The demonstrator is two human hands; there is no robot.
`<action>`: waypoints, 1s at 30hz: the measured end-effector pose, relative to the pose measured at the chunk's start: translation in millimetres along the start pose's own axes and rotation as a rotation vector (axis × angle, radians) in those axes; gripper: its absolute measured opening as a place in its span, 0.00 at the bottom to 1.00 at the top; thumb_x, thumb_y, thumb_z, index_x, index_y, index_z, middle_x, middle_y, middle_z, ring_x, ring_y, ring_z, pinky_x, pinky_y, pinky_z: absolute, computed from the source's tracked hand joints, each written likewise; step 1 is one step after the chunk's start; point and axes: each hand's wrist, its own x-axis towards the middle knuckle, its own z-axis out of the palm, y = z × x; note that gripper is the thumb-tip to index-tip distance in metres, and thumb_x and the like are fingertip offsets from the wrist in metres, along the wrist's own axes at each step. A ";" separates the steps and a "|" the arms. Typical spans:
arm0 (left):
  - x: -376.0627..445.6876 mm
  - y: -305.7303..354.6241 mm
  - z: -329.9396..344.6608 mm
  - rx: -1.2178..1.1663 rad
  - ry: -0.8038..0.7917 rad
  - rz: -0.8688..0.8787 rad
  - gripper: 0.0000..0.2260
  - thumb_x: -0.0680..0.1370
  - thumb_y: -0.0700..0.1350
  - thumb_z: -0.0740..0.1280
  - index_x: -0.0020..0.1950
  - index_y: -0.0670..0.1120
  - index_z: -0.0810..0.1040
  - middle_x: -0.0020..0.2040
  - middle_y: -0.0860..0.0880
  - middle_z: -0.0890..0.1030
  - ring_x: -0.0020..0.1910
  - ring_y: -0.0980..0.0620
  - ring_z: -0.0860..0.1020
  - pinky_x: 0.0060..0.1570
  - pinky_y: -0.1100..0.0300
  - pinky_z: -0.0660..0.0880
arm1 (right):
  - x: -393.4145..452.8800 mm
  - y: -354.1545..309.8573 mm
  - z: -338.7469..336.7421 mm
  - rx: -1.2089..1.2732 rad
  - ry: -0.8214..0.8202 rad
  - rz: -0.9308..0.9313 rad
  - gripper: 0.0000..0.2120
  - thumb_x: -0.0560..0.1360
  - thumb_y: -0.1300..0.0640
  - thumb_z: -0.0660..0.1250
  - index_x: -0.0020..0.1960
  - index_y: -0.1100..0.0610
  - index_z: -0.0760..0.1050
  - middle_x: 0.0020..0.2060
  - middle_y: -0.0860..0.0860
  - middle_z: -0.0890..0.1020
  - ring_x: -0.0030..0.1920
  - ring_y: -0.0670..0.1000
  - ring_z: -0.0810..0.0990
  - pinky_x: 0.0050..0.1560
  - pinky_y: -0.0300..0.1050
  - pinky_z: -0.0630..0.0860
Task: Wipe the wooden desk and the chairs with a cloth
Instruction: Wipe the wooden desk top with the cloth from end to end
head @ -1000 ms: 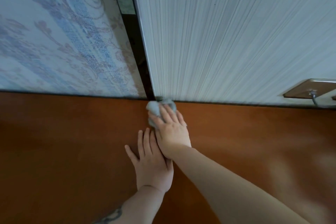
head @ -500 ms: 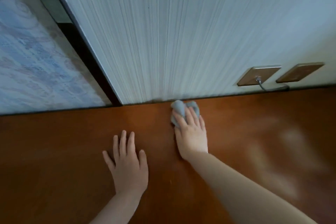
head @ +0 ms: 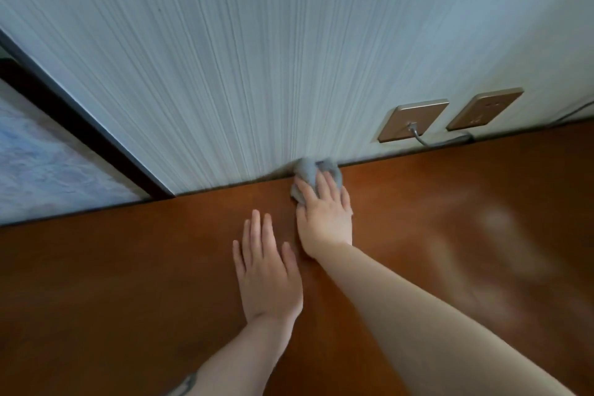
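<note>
Left hand point(head: 268, 270), lower centre of frame: lying flat on the brown counter point(head: 112, 283), fingers straight, holding nothing. Right hand point(head: 324, 212), just above it: pressing the grey cloth point(head: 310, 170), fingers spread over it, at the counter's back edge against the wall point(head: 257, 58). Cloth is bunching into a wad with no clear long axis; judged risk: snagging the cable point(head: 421, 138) under the sockets at upper right.

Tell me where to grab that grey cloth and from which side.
Take the bunched top of the grey cloth from above, on the near desk side. It lies crumpled against the wall, so the far side is blocked; the right hand already presses it there.
</note>
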 end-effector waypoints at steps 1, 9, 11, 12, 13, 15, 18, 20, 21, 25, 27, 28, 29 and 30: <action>-0.1 -0.2 0.1 -0.024 -0.002 0.001 0.26 0.81 0.54 0.44 0.77 0.48 0.60 0.78 0.51 0.58 0.77 0.54 0.51 0.76 0.51 0.47 | -13.5 5.3 -1.6 -0.013 -0.056 -0.190 0.24 0.80 0.53 0.54 0.76 0.45 0.60 0.78 0.51 0.56 0.78 0.51 0.47 0.76 0.51 0.41; 1.0 -2.1 3.2 0.050 -0.045 0.049 0.26 0.81 0.55 0.45 0.75 0.47 0.64 0.77 0.49 0.62 0.77 0.49 0.54 0.75 0.44 0.48 | -45.6 136.9 -40.3 -0.089 -0.020 -0.065 0.23 0.80 0.48 0.51 0.75 0.40 0.61 0.76 0.50 0.63 0.77 0.49 0.53 0.76 0.48 0.48; -0.3 -0.3 2.2 0.042 -0.051 0.059 0.26 0.81 0.54 0.45 0.76 0.47 0.62 0.78 0.49 0.59 0.78 0.50 0.52 0.76 0.45 0.46 | -39.1 104.8 -24.0 -0.060 0.127 0.206 0.23 0.81 0.50 0.53 0.75 0.43 0.62 0.77 0.51 0.61 0.77 0.51 0.52 0.76 0.51 0.46; 0.6 -1.2 1.6 0.034 -0.047 0.057 0.26 0.81 0.54 0.46 0.76 0.46 0.61 0.78 0.49 0.59 0.78 0.50 0.52 0.76 0.46 0.45 | -40.3 83.9 -13.8 -0.024 0.166 0.271 0.22 0.81 0.51 0.54 0.75 0.45 0.63 0.76 0.52 0.61 0.77 0.52 0.53 0.76 0.53 0.47; 1.9 -2.0 1.9 0.017 -0.039 0.051 0.25 0.81 0.53 0.47 0.76 0.46 0.62 0.78 0.48 0.59 0.78 0.50 0.52 0.75 0.46 0.45 | -47.0 66.1 -5.6 0.009 0.179 0.274 0.22 0.81 0.51 0.54 0.74 0.45 0.64 0.76 0.52 0.62 0.77 0.52 0.53 0.75 0.54 0.49; 1.7 -0.8 2.5 -0.019 -0.015 0.048 0.22 0.82 0.50 0.53 0.75 0.45 0.64 0.77 0.48 0.60 0.77 0.49 0.54 0.75 0.45 0.47 | -81.1 50.9 -0.7 0.005 0.095 0.091 0.23 0.79 0.50 0.52 0.73 0.45 0.66 0.76 0.51 0.62 0.77 0.51 0.54 0.76 0.55 0.52; -0.1 -1.7 -1.5 -0.110 0.025 0.073 0.20 0.81 0.42 0.60 0.73 0.43 0.67 0.76 0.45 0.64 0.76 0.46 0.58 0.74 0.41 0.52 | -149.8 73.2 -14.3 -0.022 -0.135 -0.270 0.23 0.81 0.49 0.51 0.75 0.40 0.60 0.78 0.45 0.54 0.78 0.45 0.45 0.77 0.51 0.43; -9.8 -0.2 -7.1 -0.178 0.036 0.169 0.19 0.80 0.39 0.61 0.72 0.43 0.68 0.74 0.44 0.66 0.75 0.45 0.60 0.74 0.41 0.55 | -177.8 108.1 -30.6 -0.024 -0.160 -0.332 0.22 0.82 0.48 0.52 0.75 0.38 0.57 0.78 0.43 0.52 0.78 0.43 0.43 0.76 0.47 0.38; -18.4 3.7 -8.8 -0.200 0.027 0.227 0.19 0.80 0.39 0.61 0.72 0.43 0.68 0.74 0.45 0.67 0.75 0.46 0.61 0.74 0.42 0.56 | -183.9 127.8 -36.5 -0.046 -0.141 -0.313 0.22 0.82 0.48 0.52 0.75 0.37 0.57 0.78 0.43 0.54 0.78 0.43 0.45 0.76 0.47 0.39; -75.1 32.2 -8.1 -0.262 -0.011 0.294 0.20 0.78 0.43 0.59 0.70 0.45 0.70 0.73 0.47 0.69 0.73 0.48 0.64 0.73 0.43 0.59 | -169.9 172.5 -50.7 -0.041 0.089 0.149 0.22 0.81 0.48 0.53 0.74 0.41 0.63 0.77 0.48 0.60 0.77 0.48 0.53 0.76 0.49 0.45; -105.1 44.3 -1.6 -0.273 -0.041 0.282 0.20 0.78 0.41 0.59 0.70 0.46 0.71 0.73 0.47 0.68 0.74 0.48 0.63 0.73 0.44 0.58 | -159.1 156.1 -45.4 -0.001 0.201 0.445 0.23 0.82 0.50 0.56 0.76 0.43 0.61 0.78 0.50 0.58 0.78 0.50 0.50 0.77 0.50 0.43; -116.9 46.9 3.0 -0.253 -0.065 0.280 0.20 0.78 0.41 0.59 0.70 0.46 0.71 0.74 0.48 0.68 0.75 0.48 0.62 0.74 0.45 0.56 | -160.5 143.4 -40.3 0.011 0.220 0.497 0.23 0.81 0.51 0.56 0.76 0.43 0.60 0.78 0.50 0.57 0.78 0.50 0.50 0.77 0.51 0.44; -126.7 47.0 7.5 -0.219 -0.090 0.287 0.20 0.78 0.42 0.59 0.70 0.46 0.71 0.74 0.48 0.68 0.75 0.49 0.61 0.74 0.45 0.56 | -168.5 131.2 -33.7 0.018 0.225 0.470 0.23 0.81 0.51 0.57 0.76 0.44 0.61 0.78 0.50 0.58 0.78 0.51 0.50 0.77 0.51 0.44; -133.6 45.4 11.2 -0.182 -0.113 0.310 0.20 0.78 0.43 0.58 0.69 0.46 0.73 0.73 0.48 0.69 0.74 0.49 0.62 0.73 0.45 0.57 | -183.5 121.0 -28.5 0.024 0.209 0.374 0.23 0.80 0.52 0.57 0.75 0.44 0.63 0.77 0.51 0.59 0.78 0.50 0.51 0.77 0.51 0.46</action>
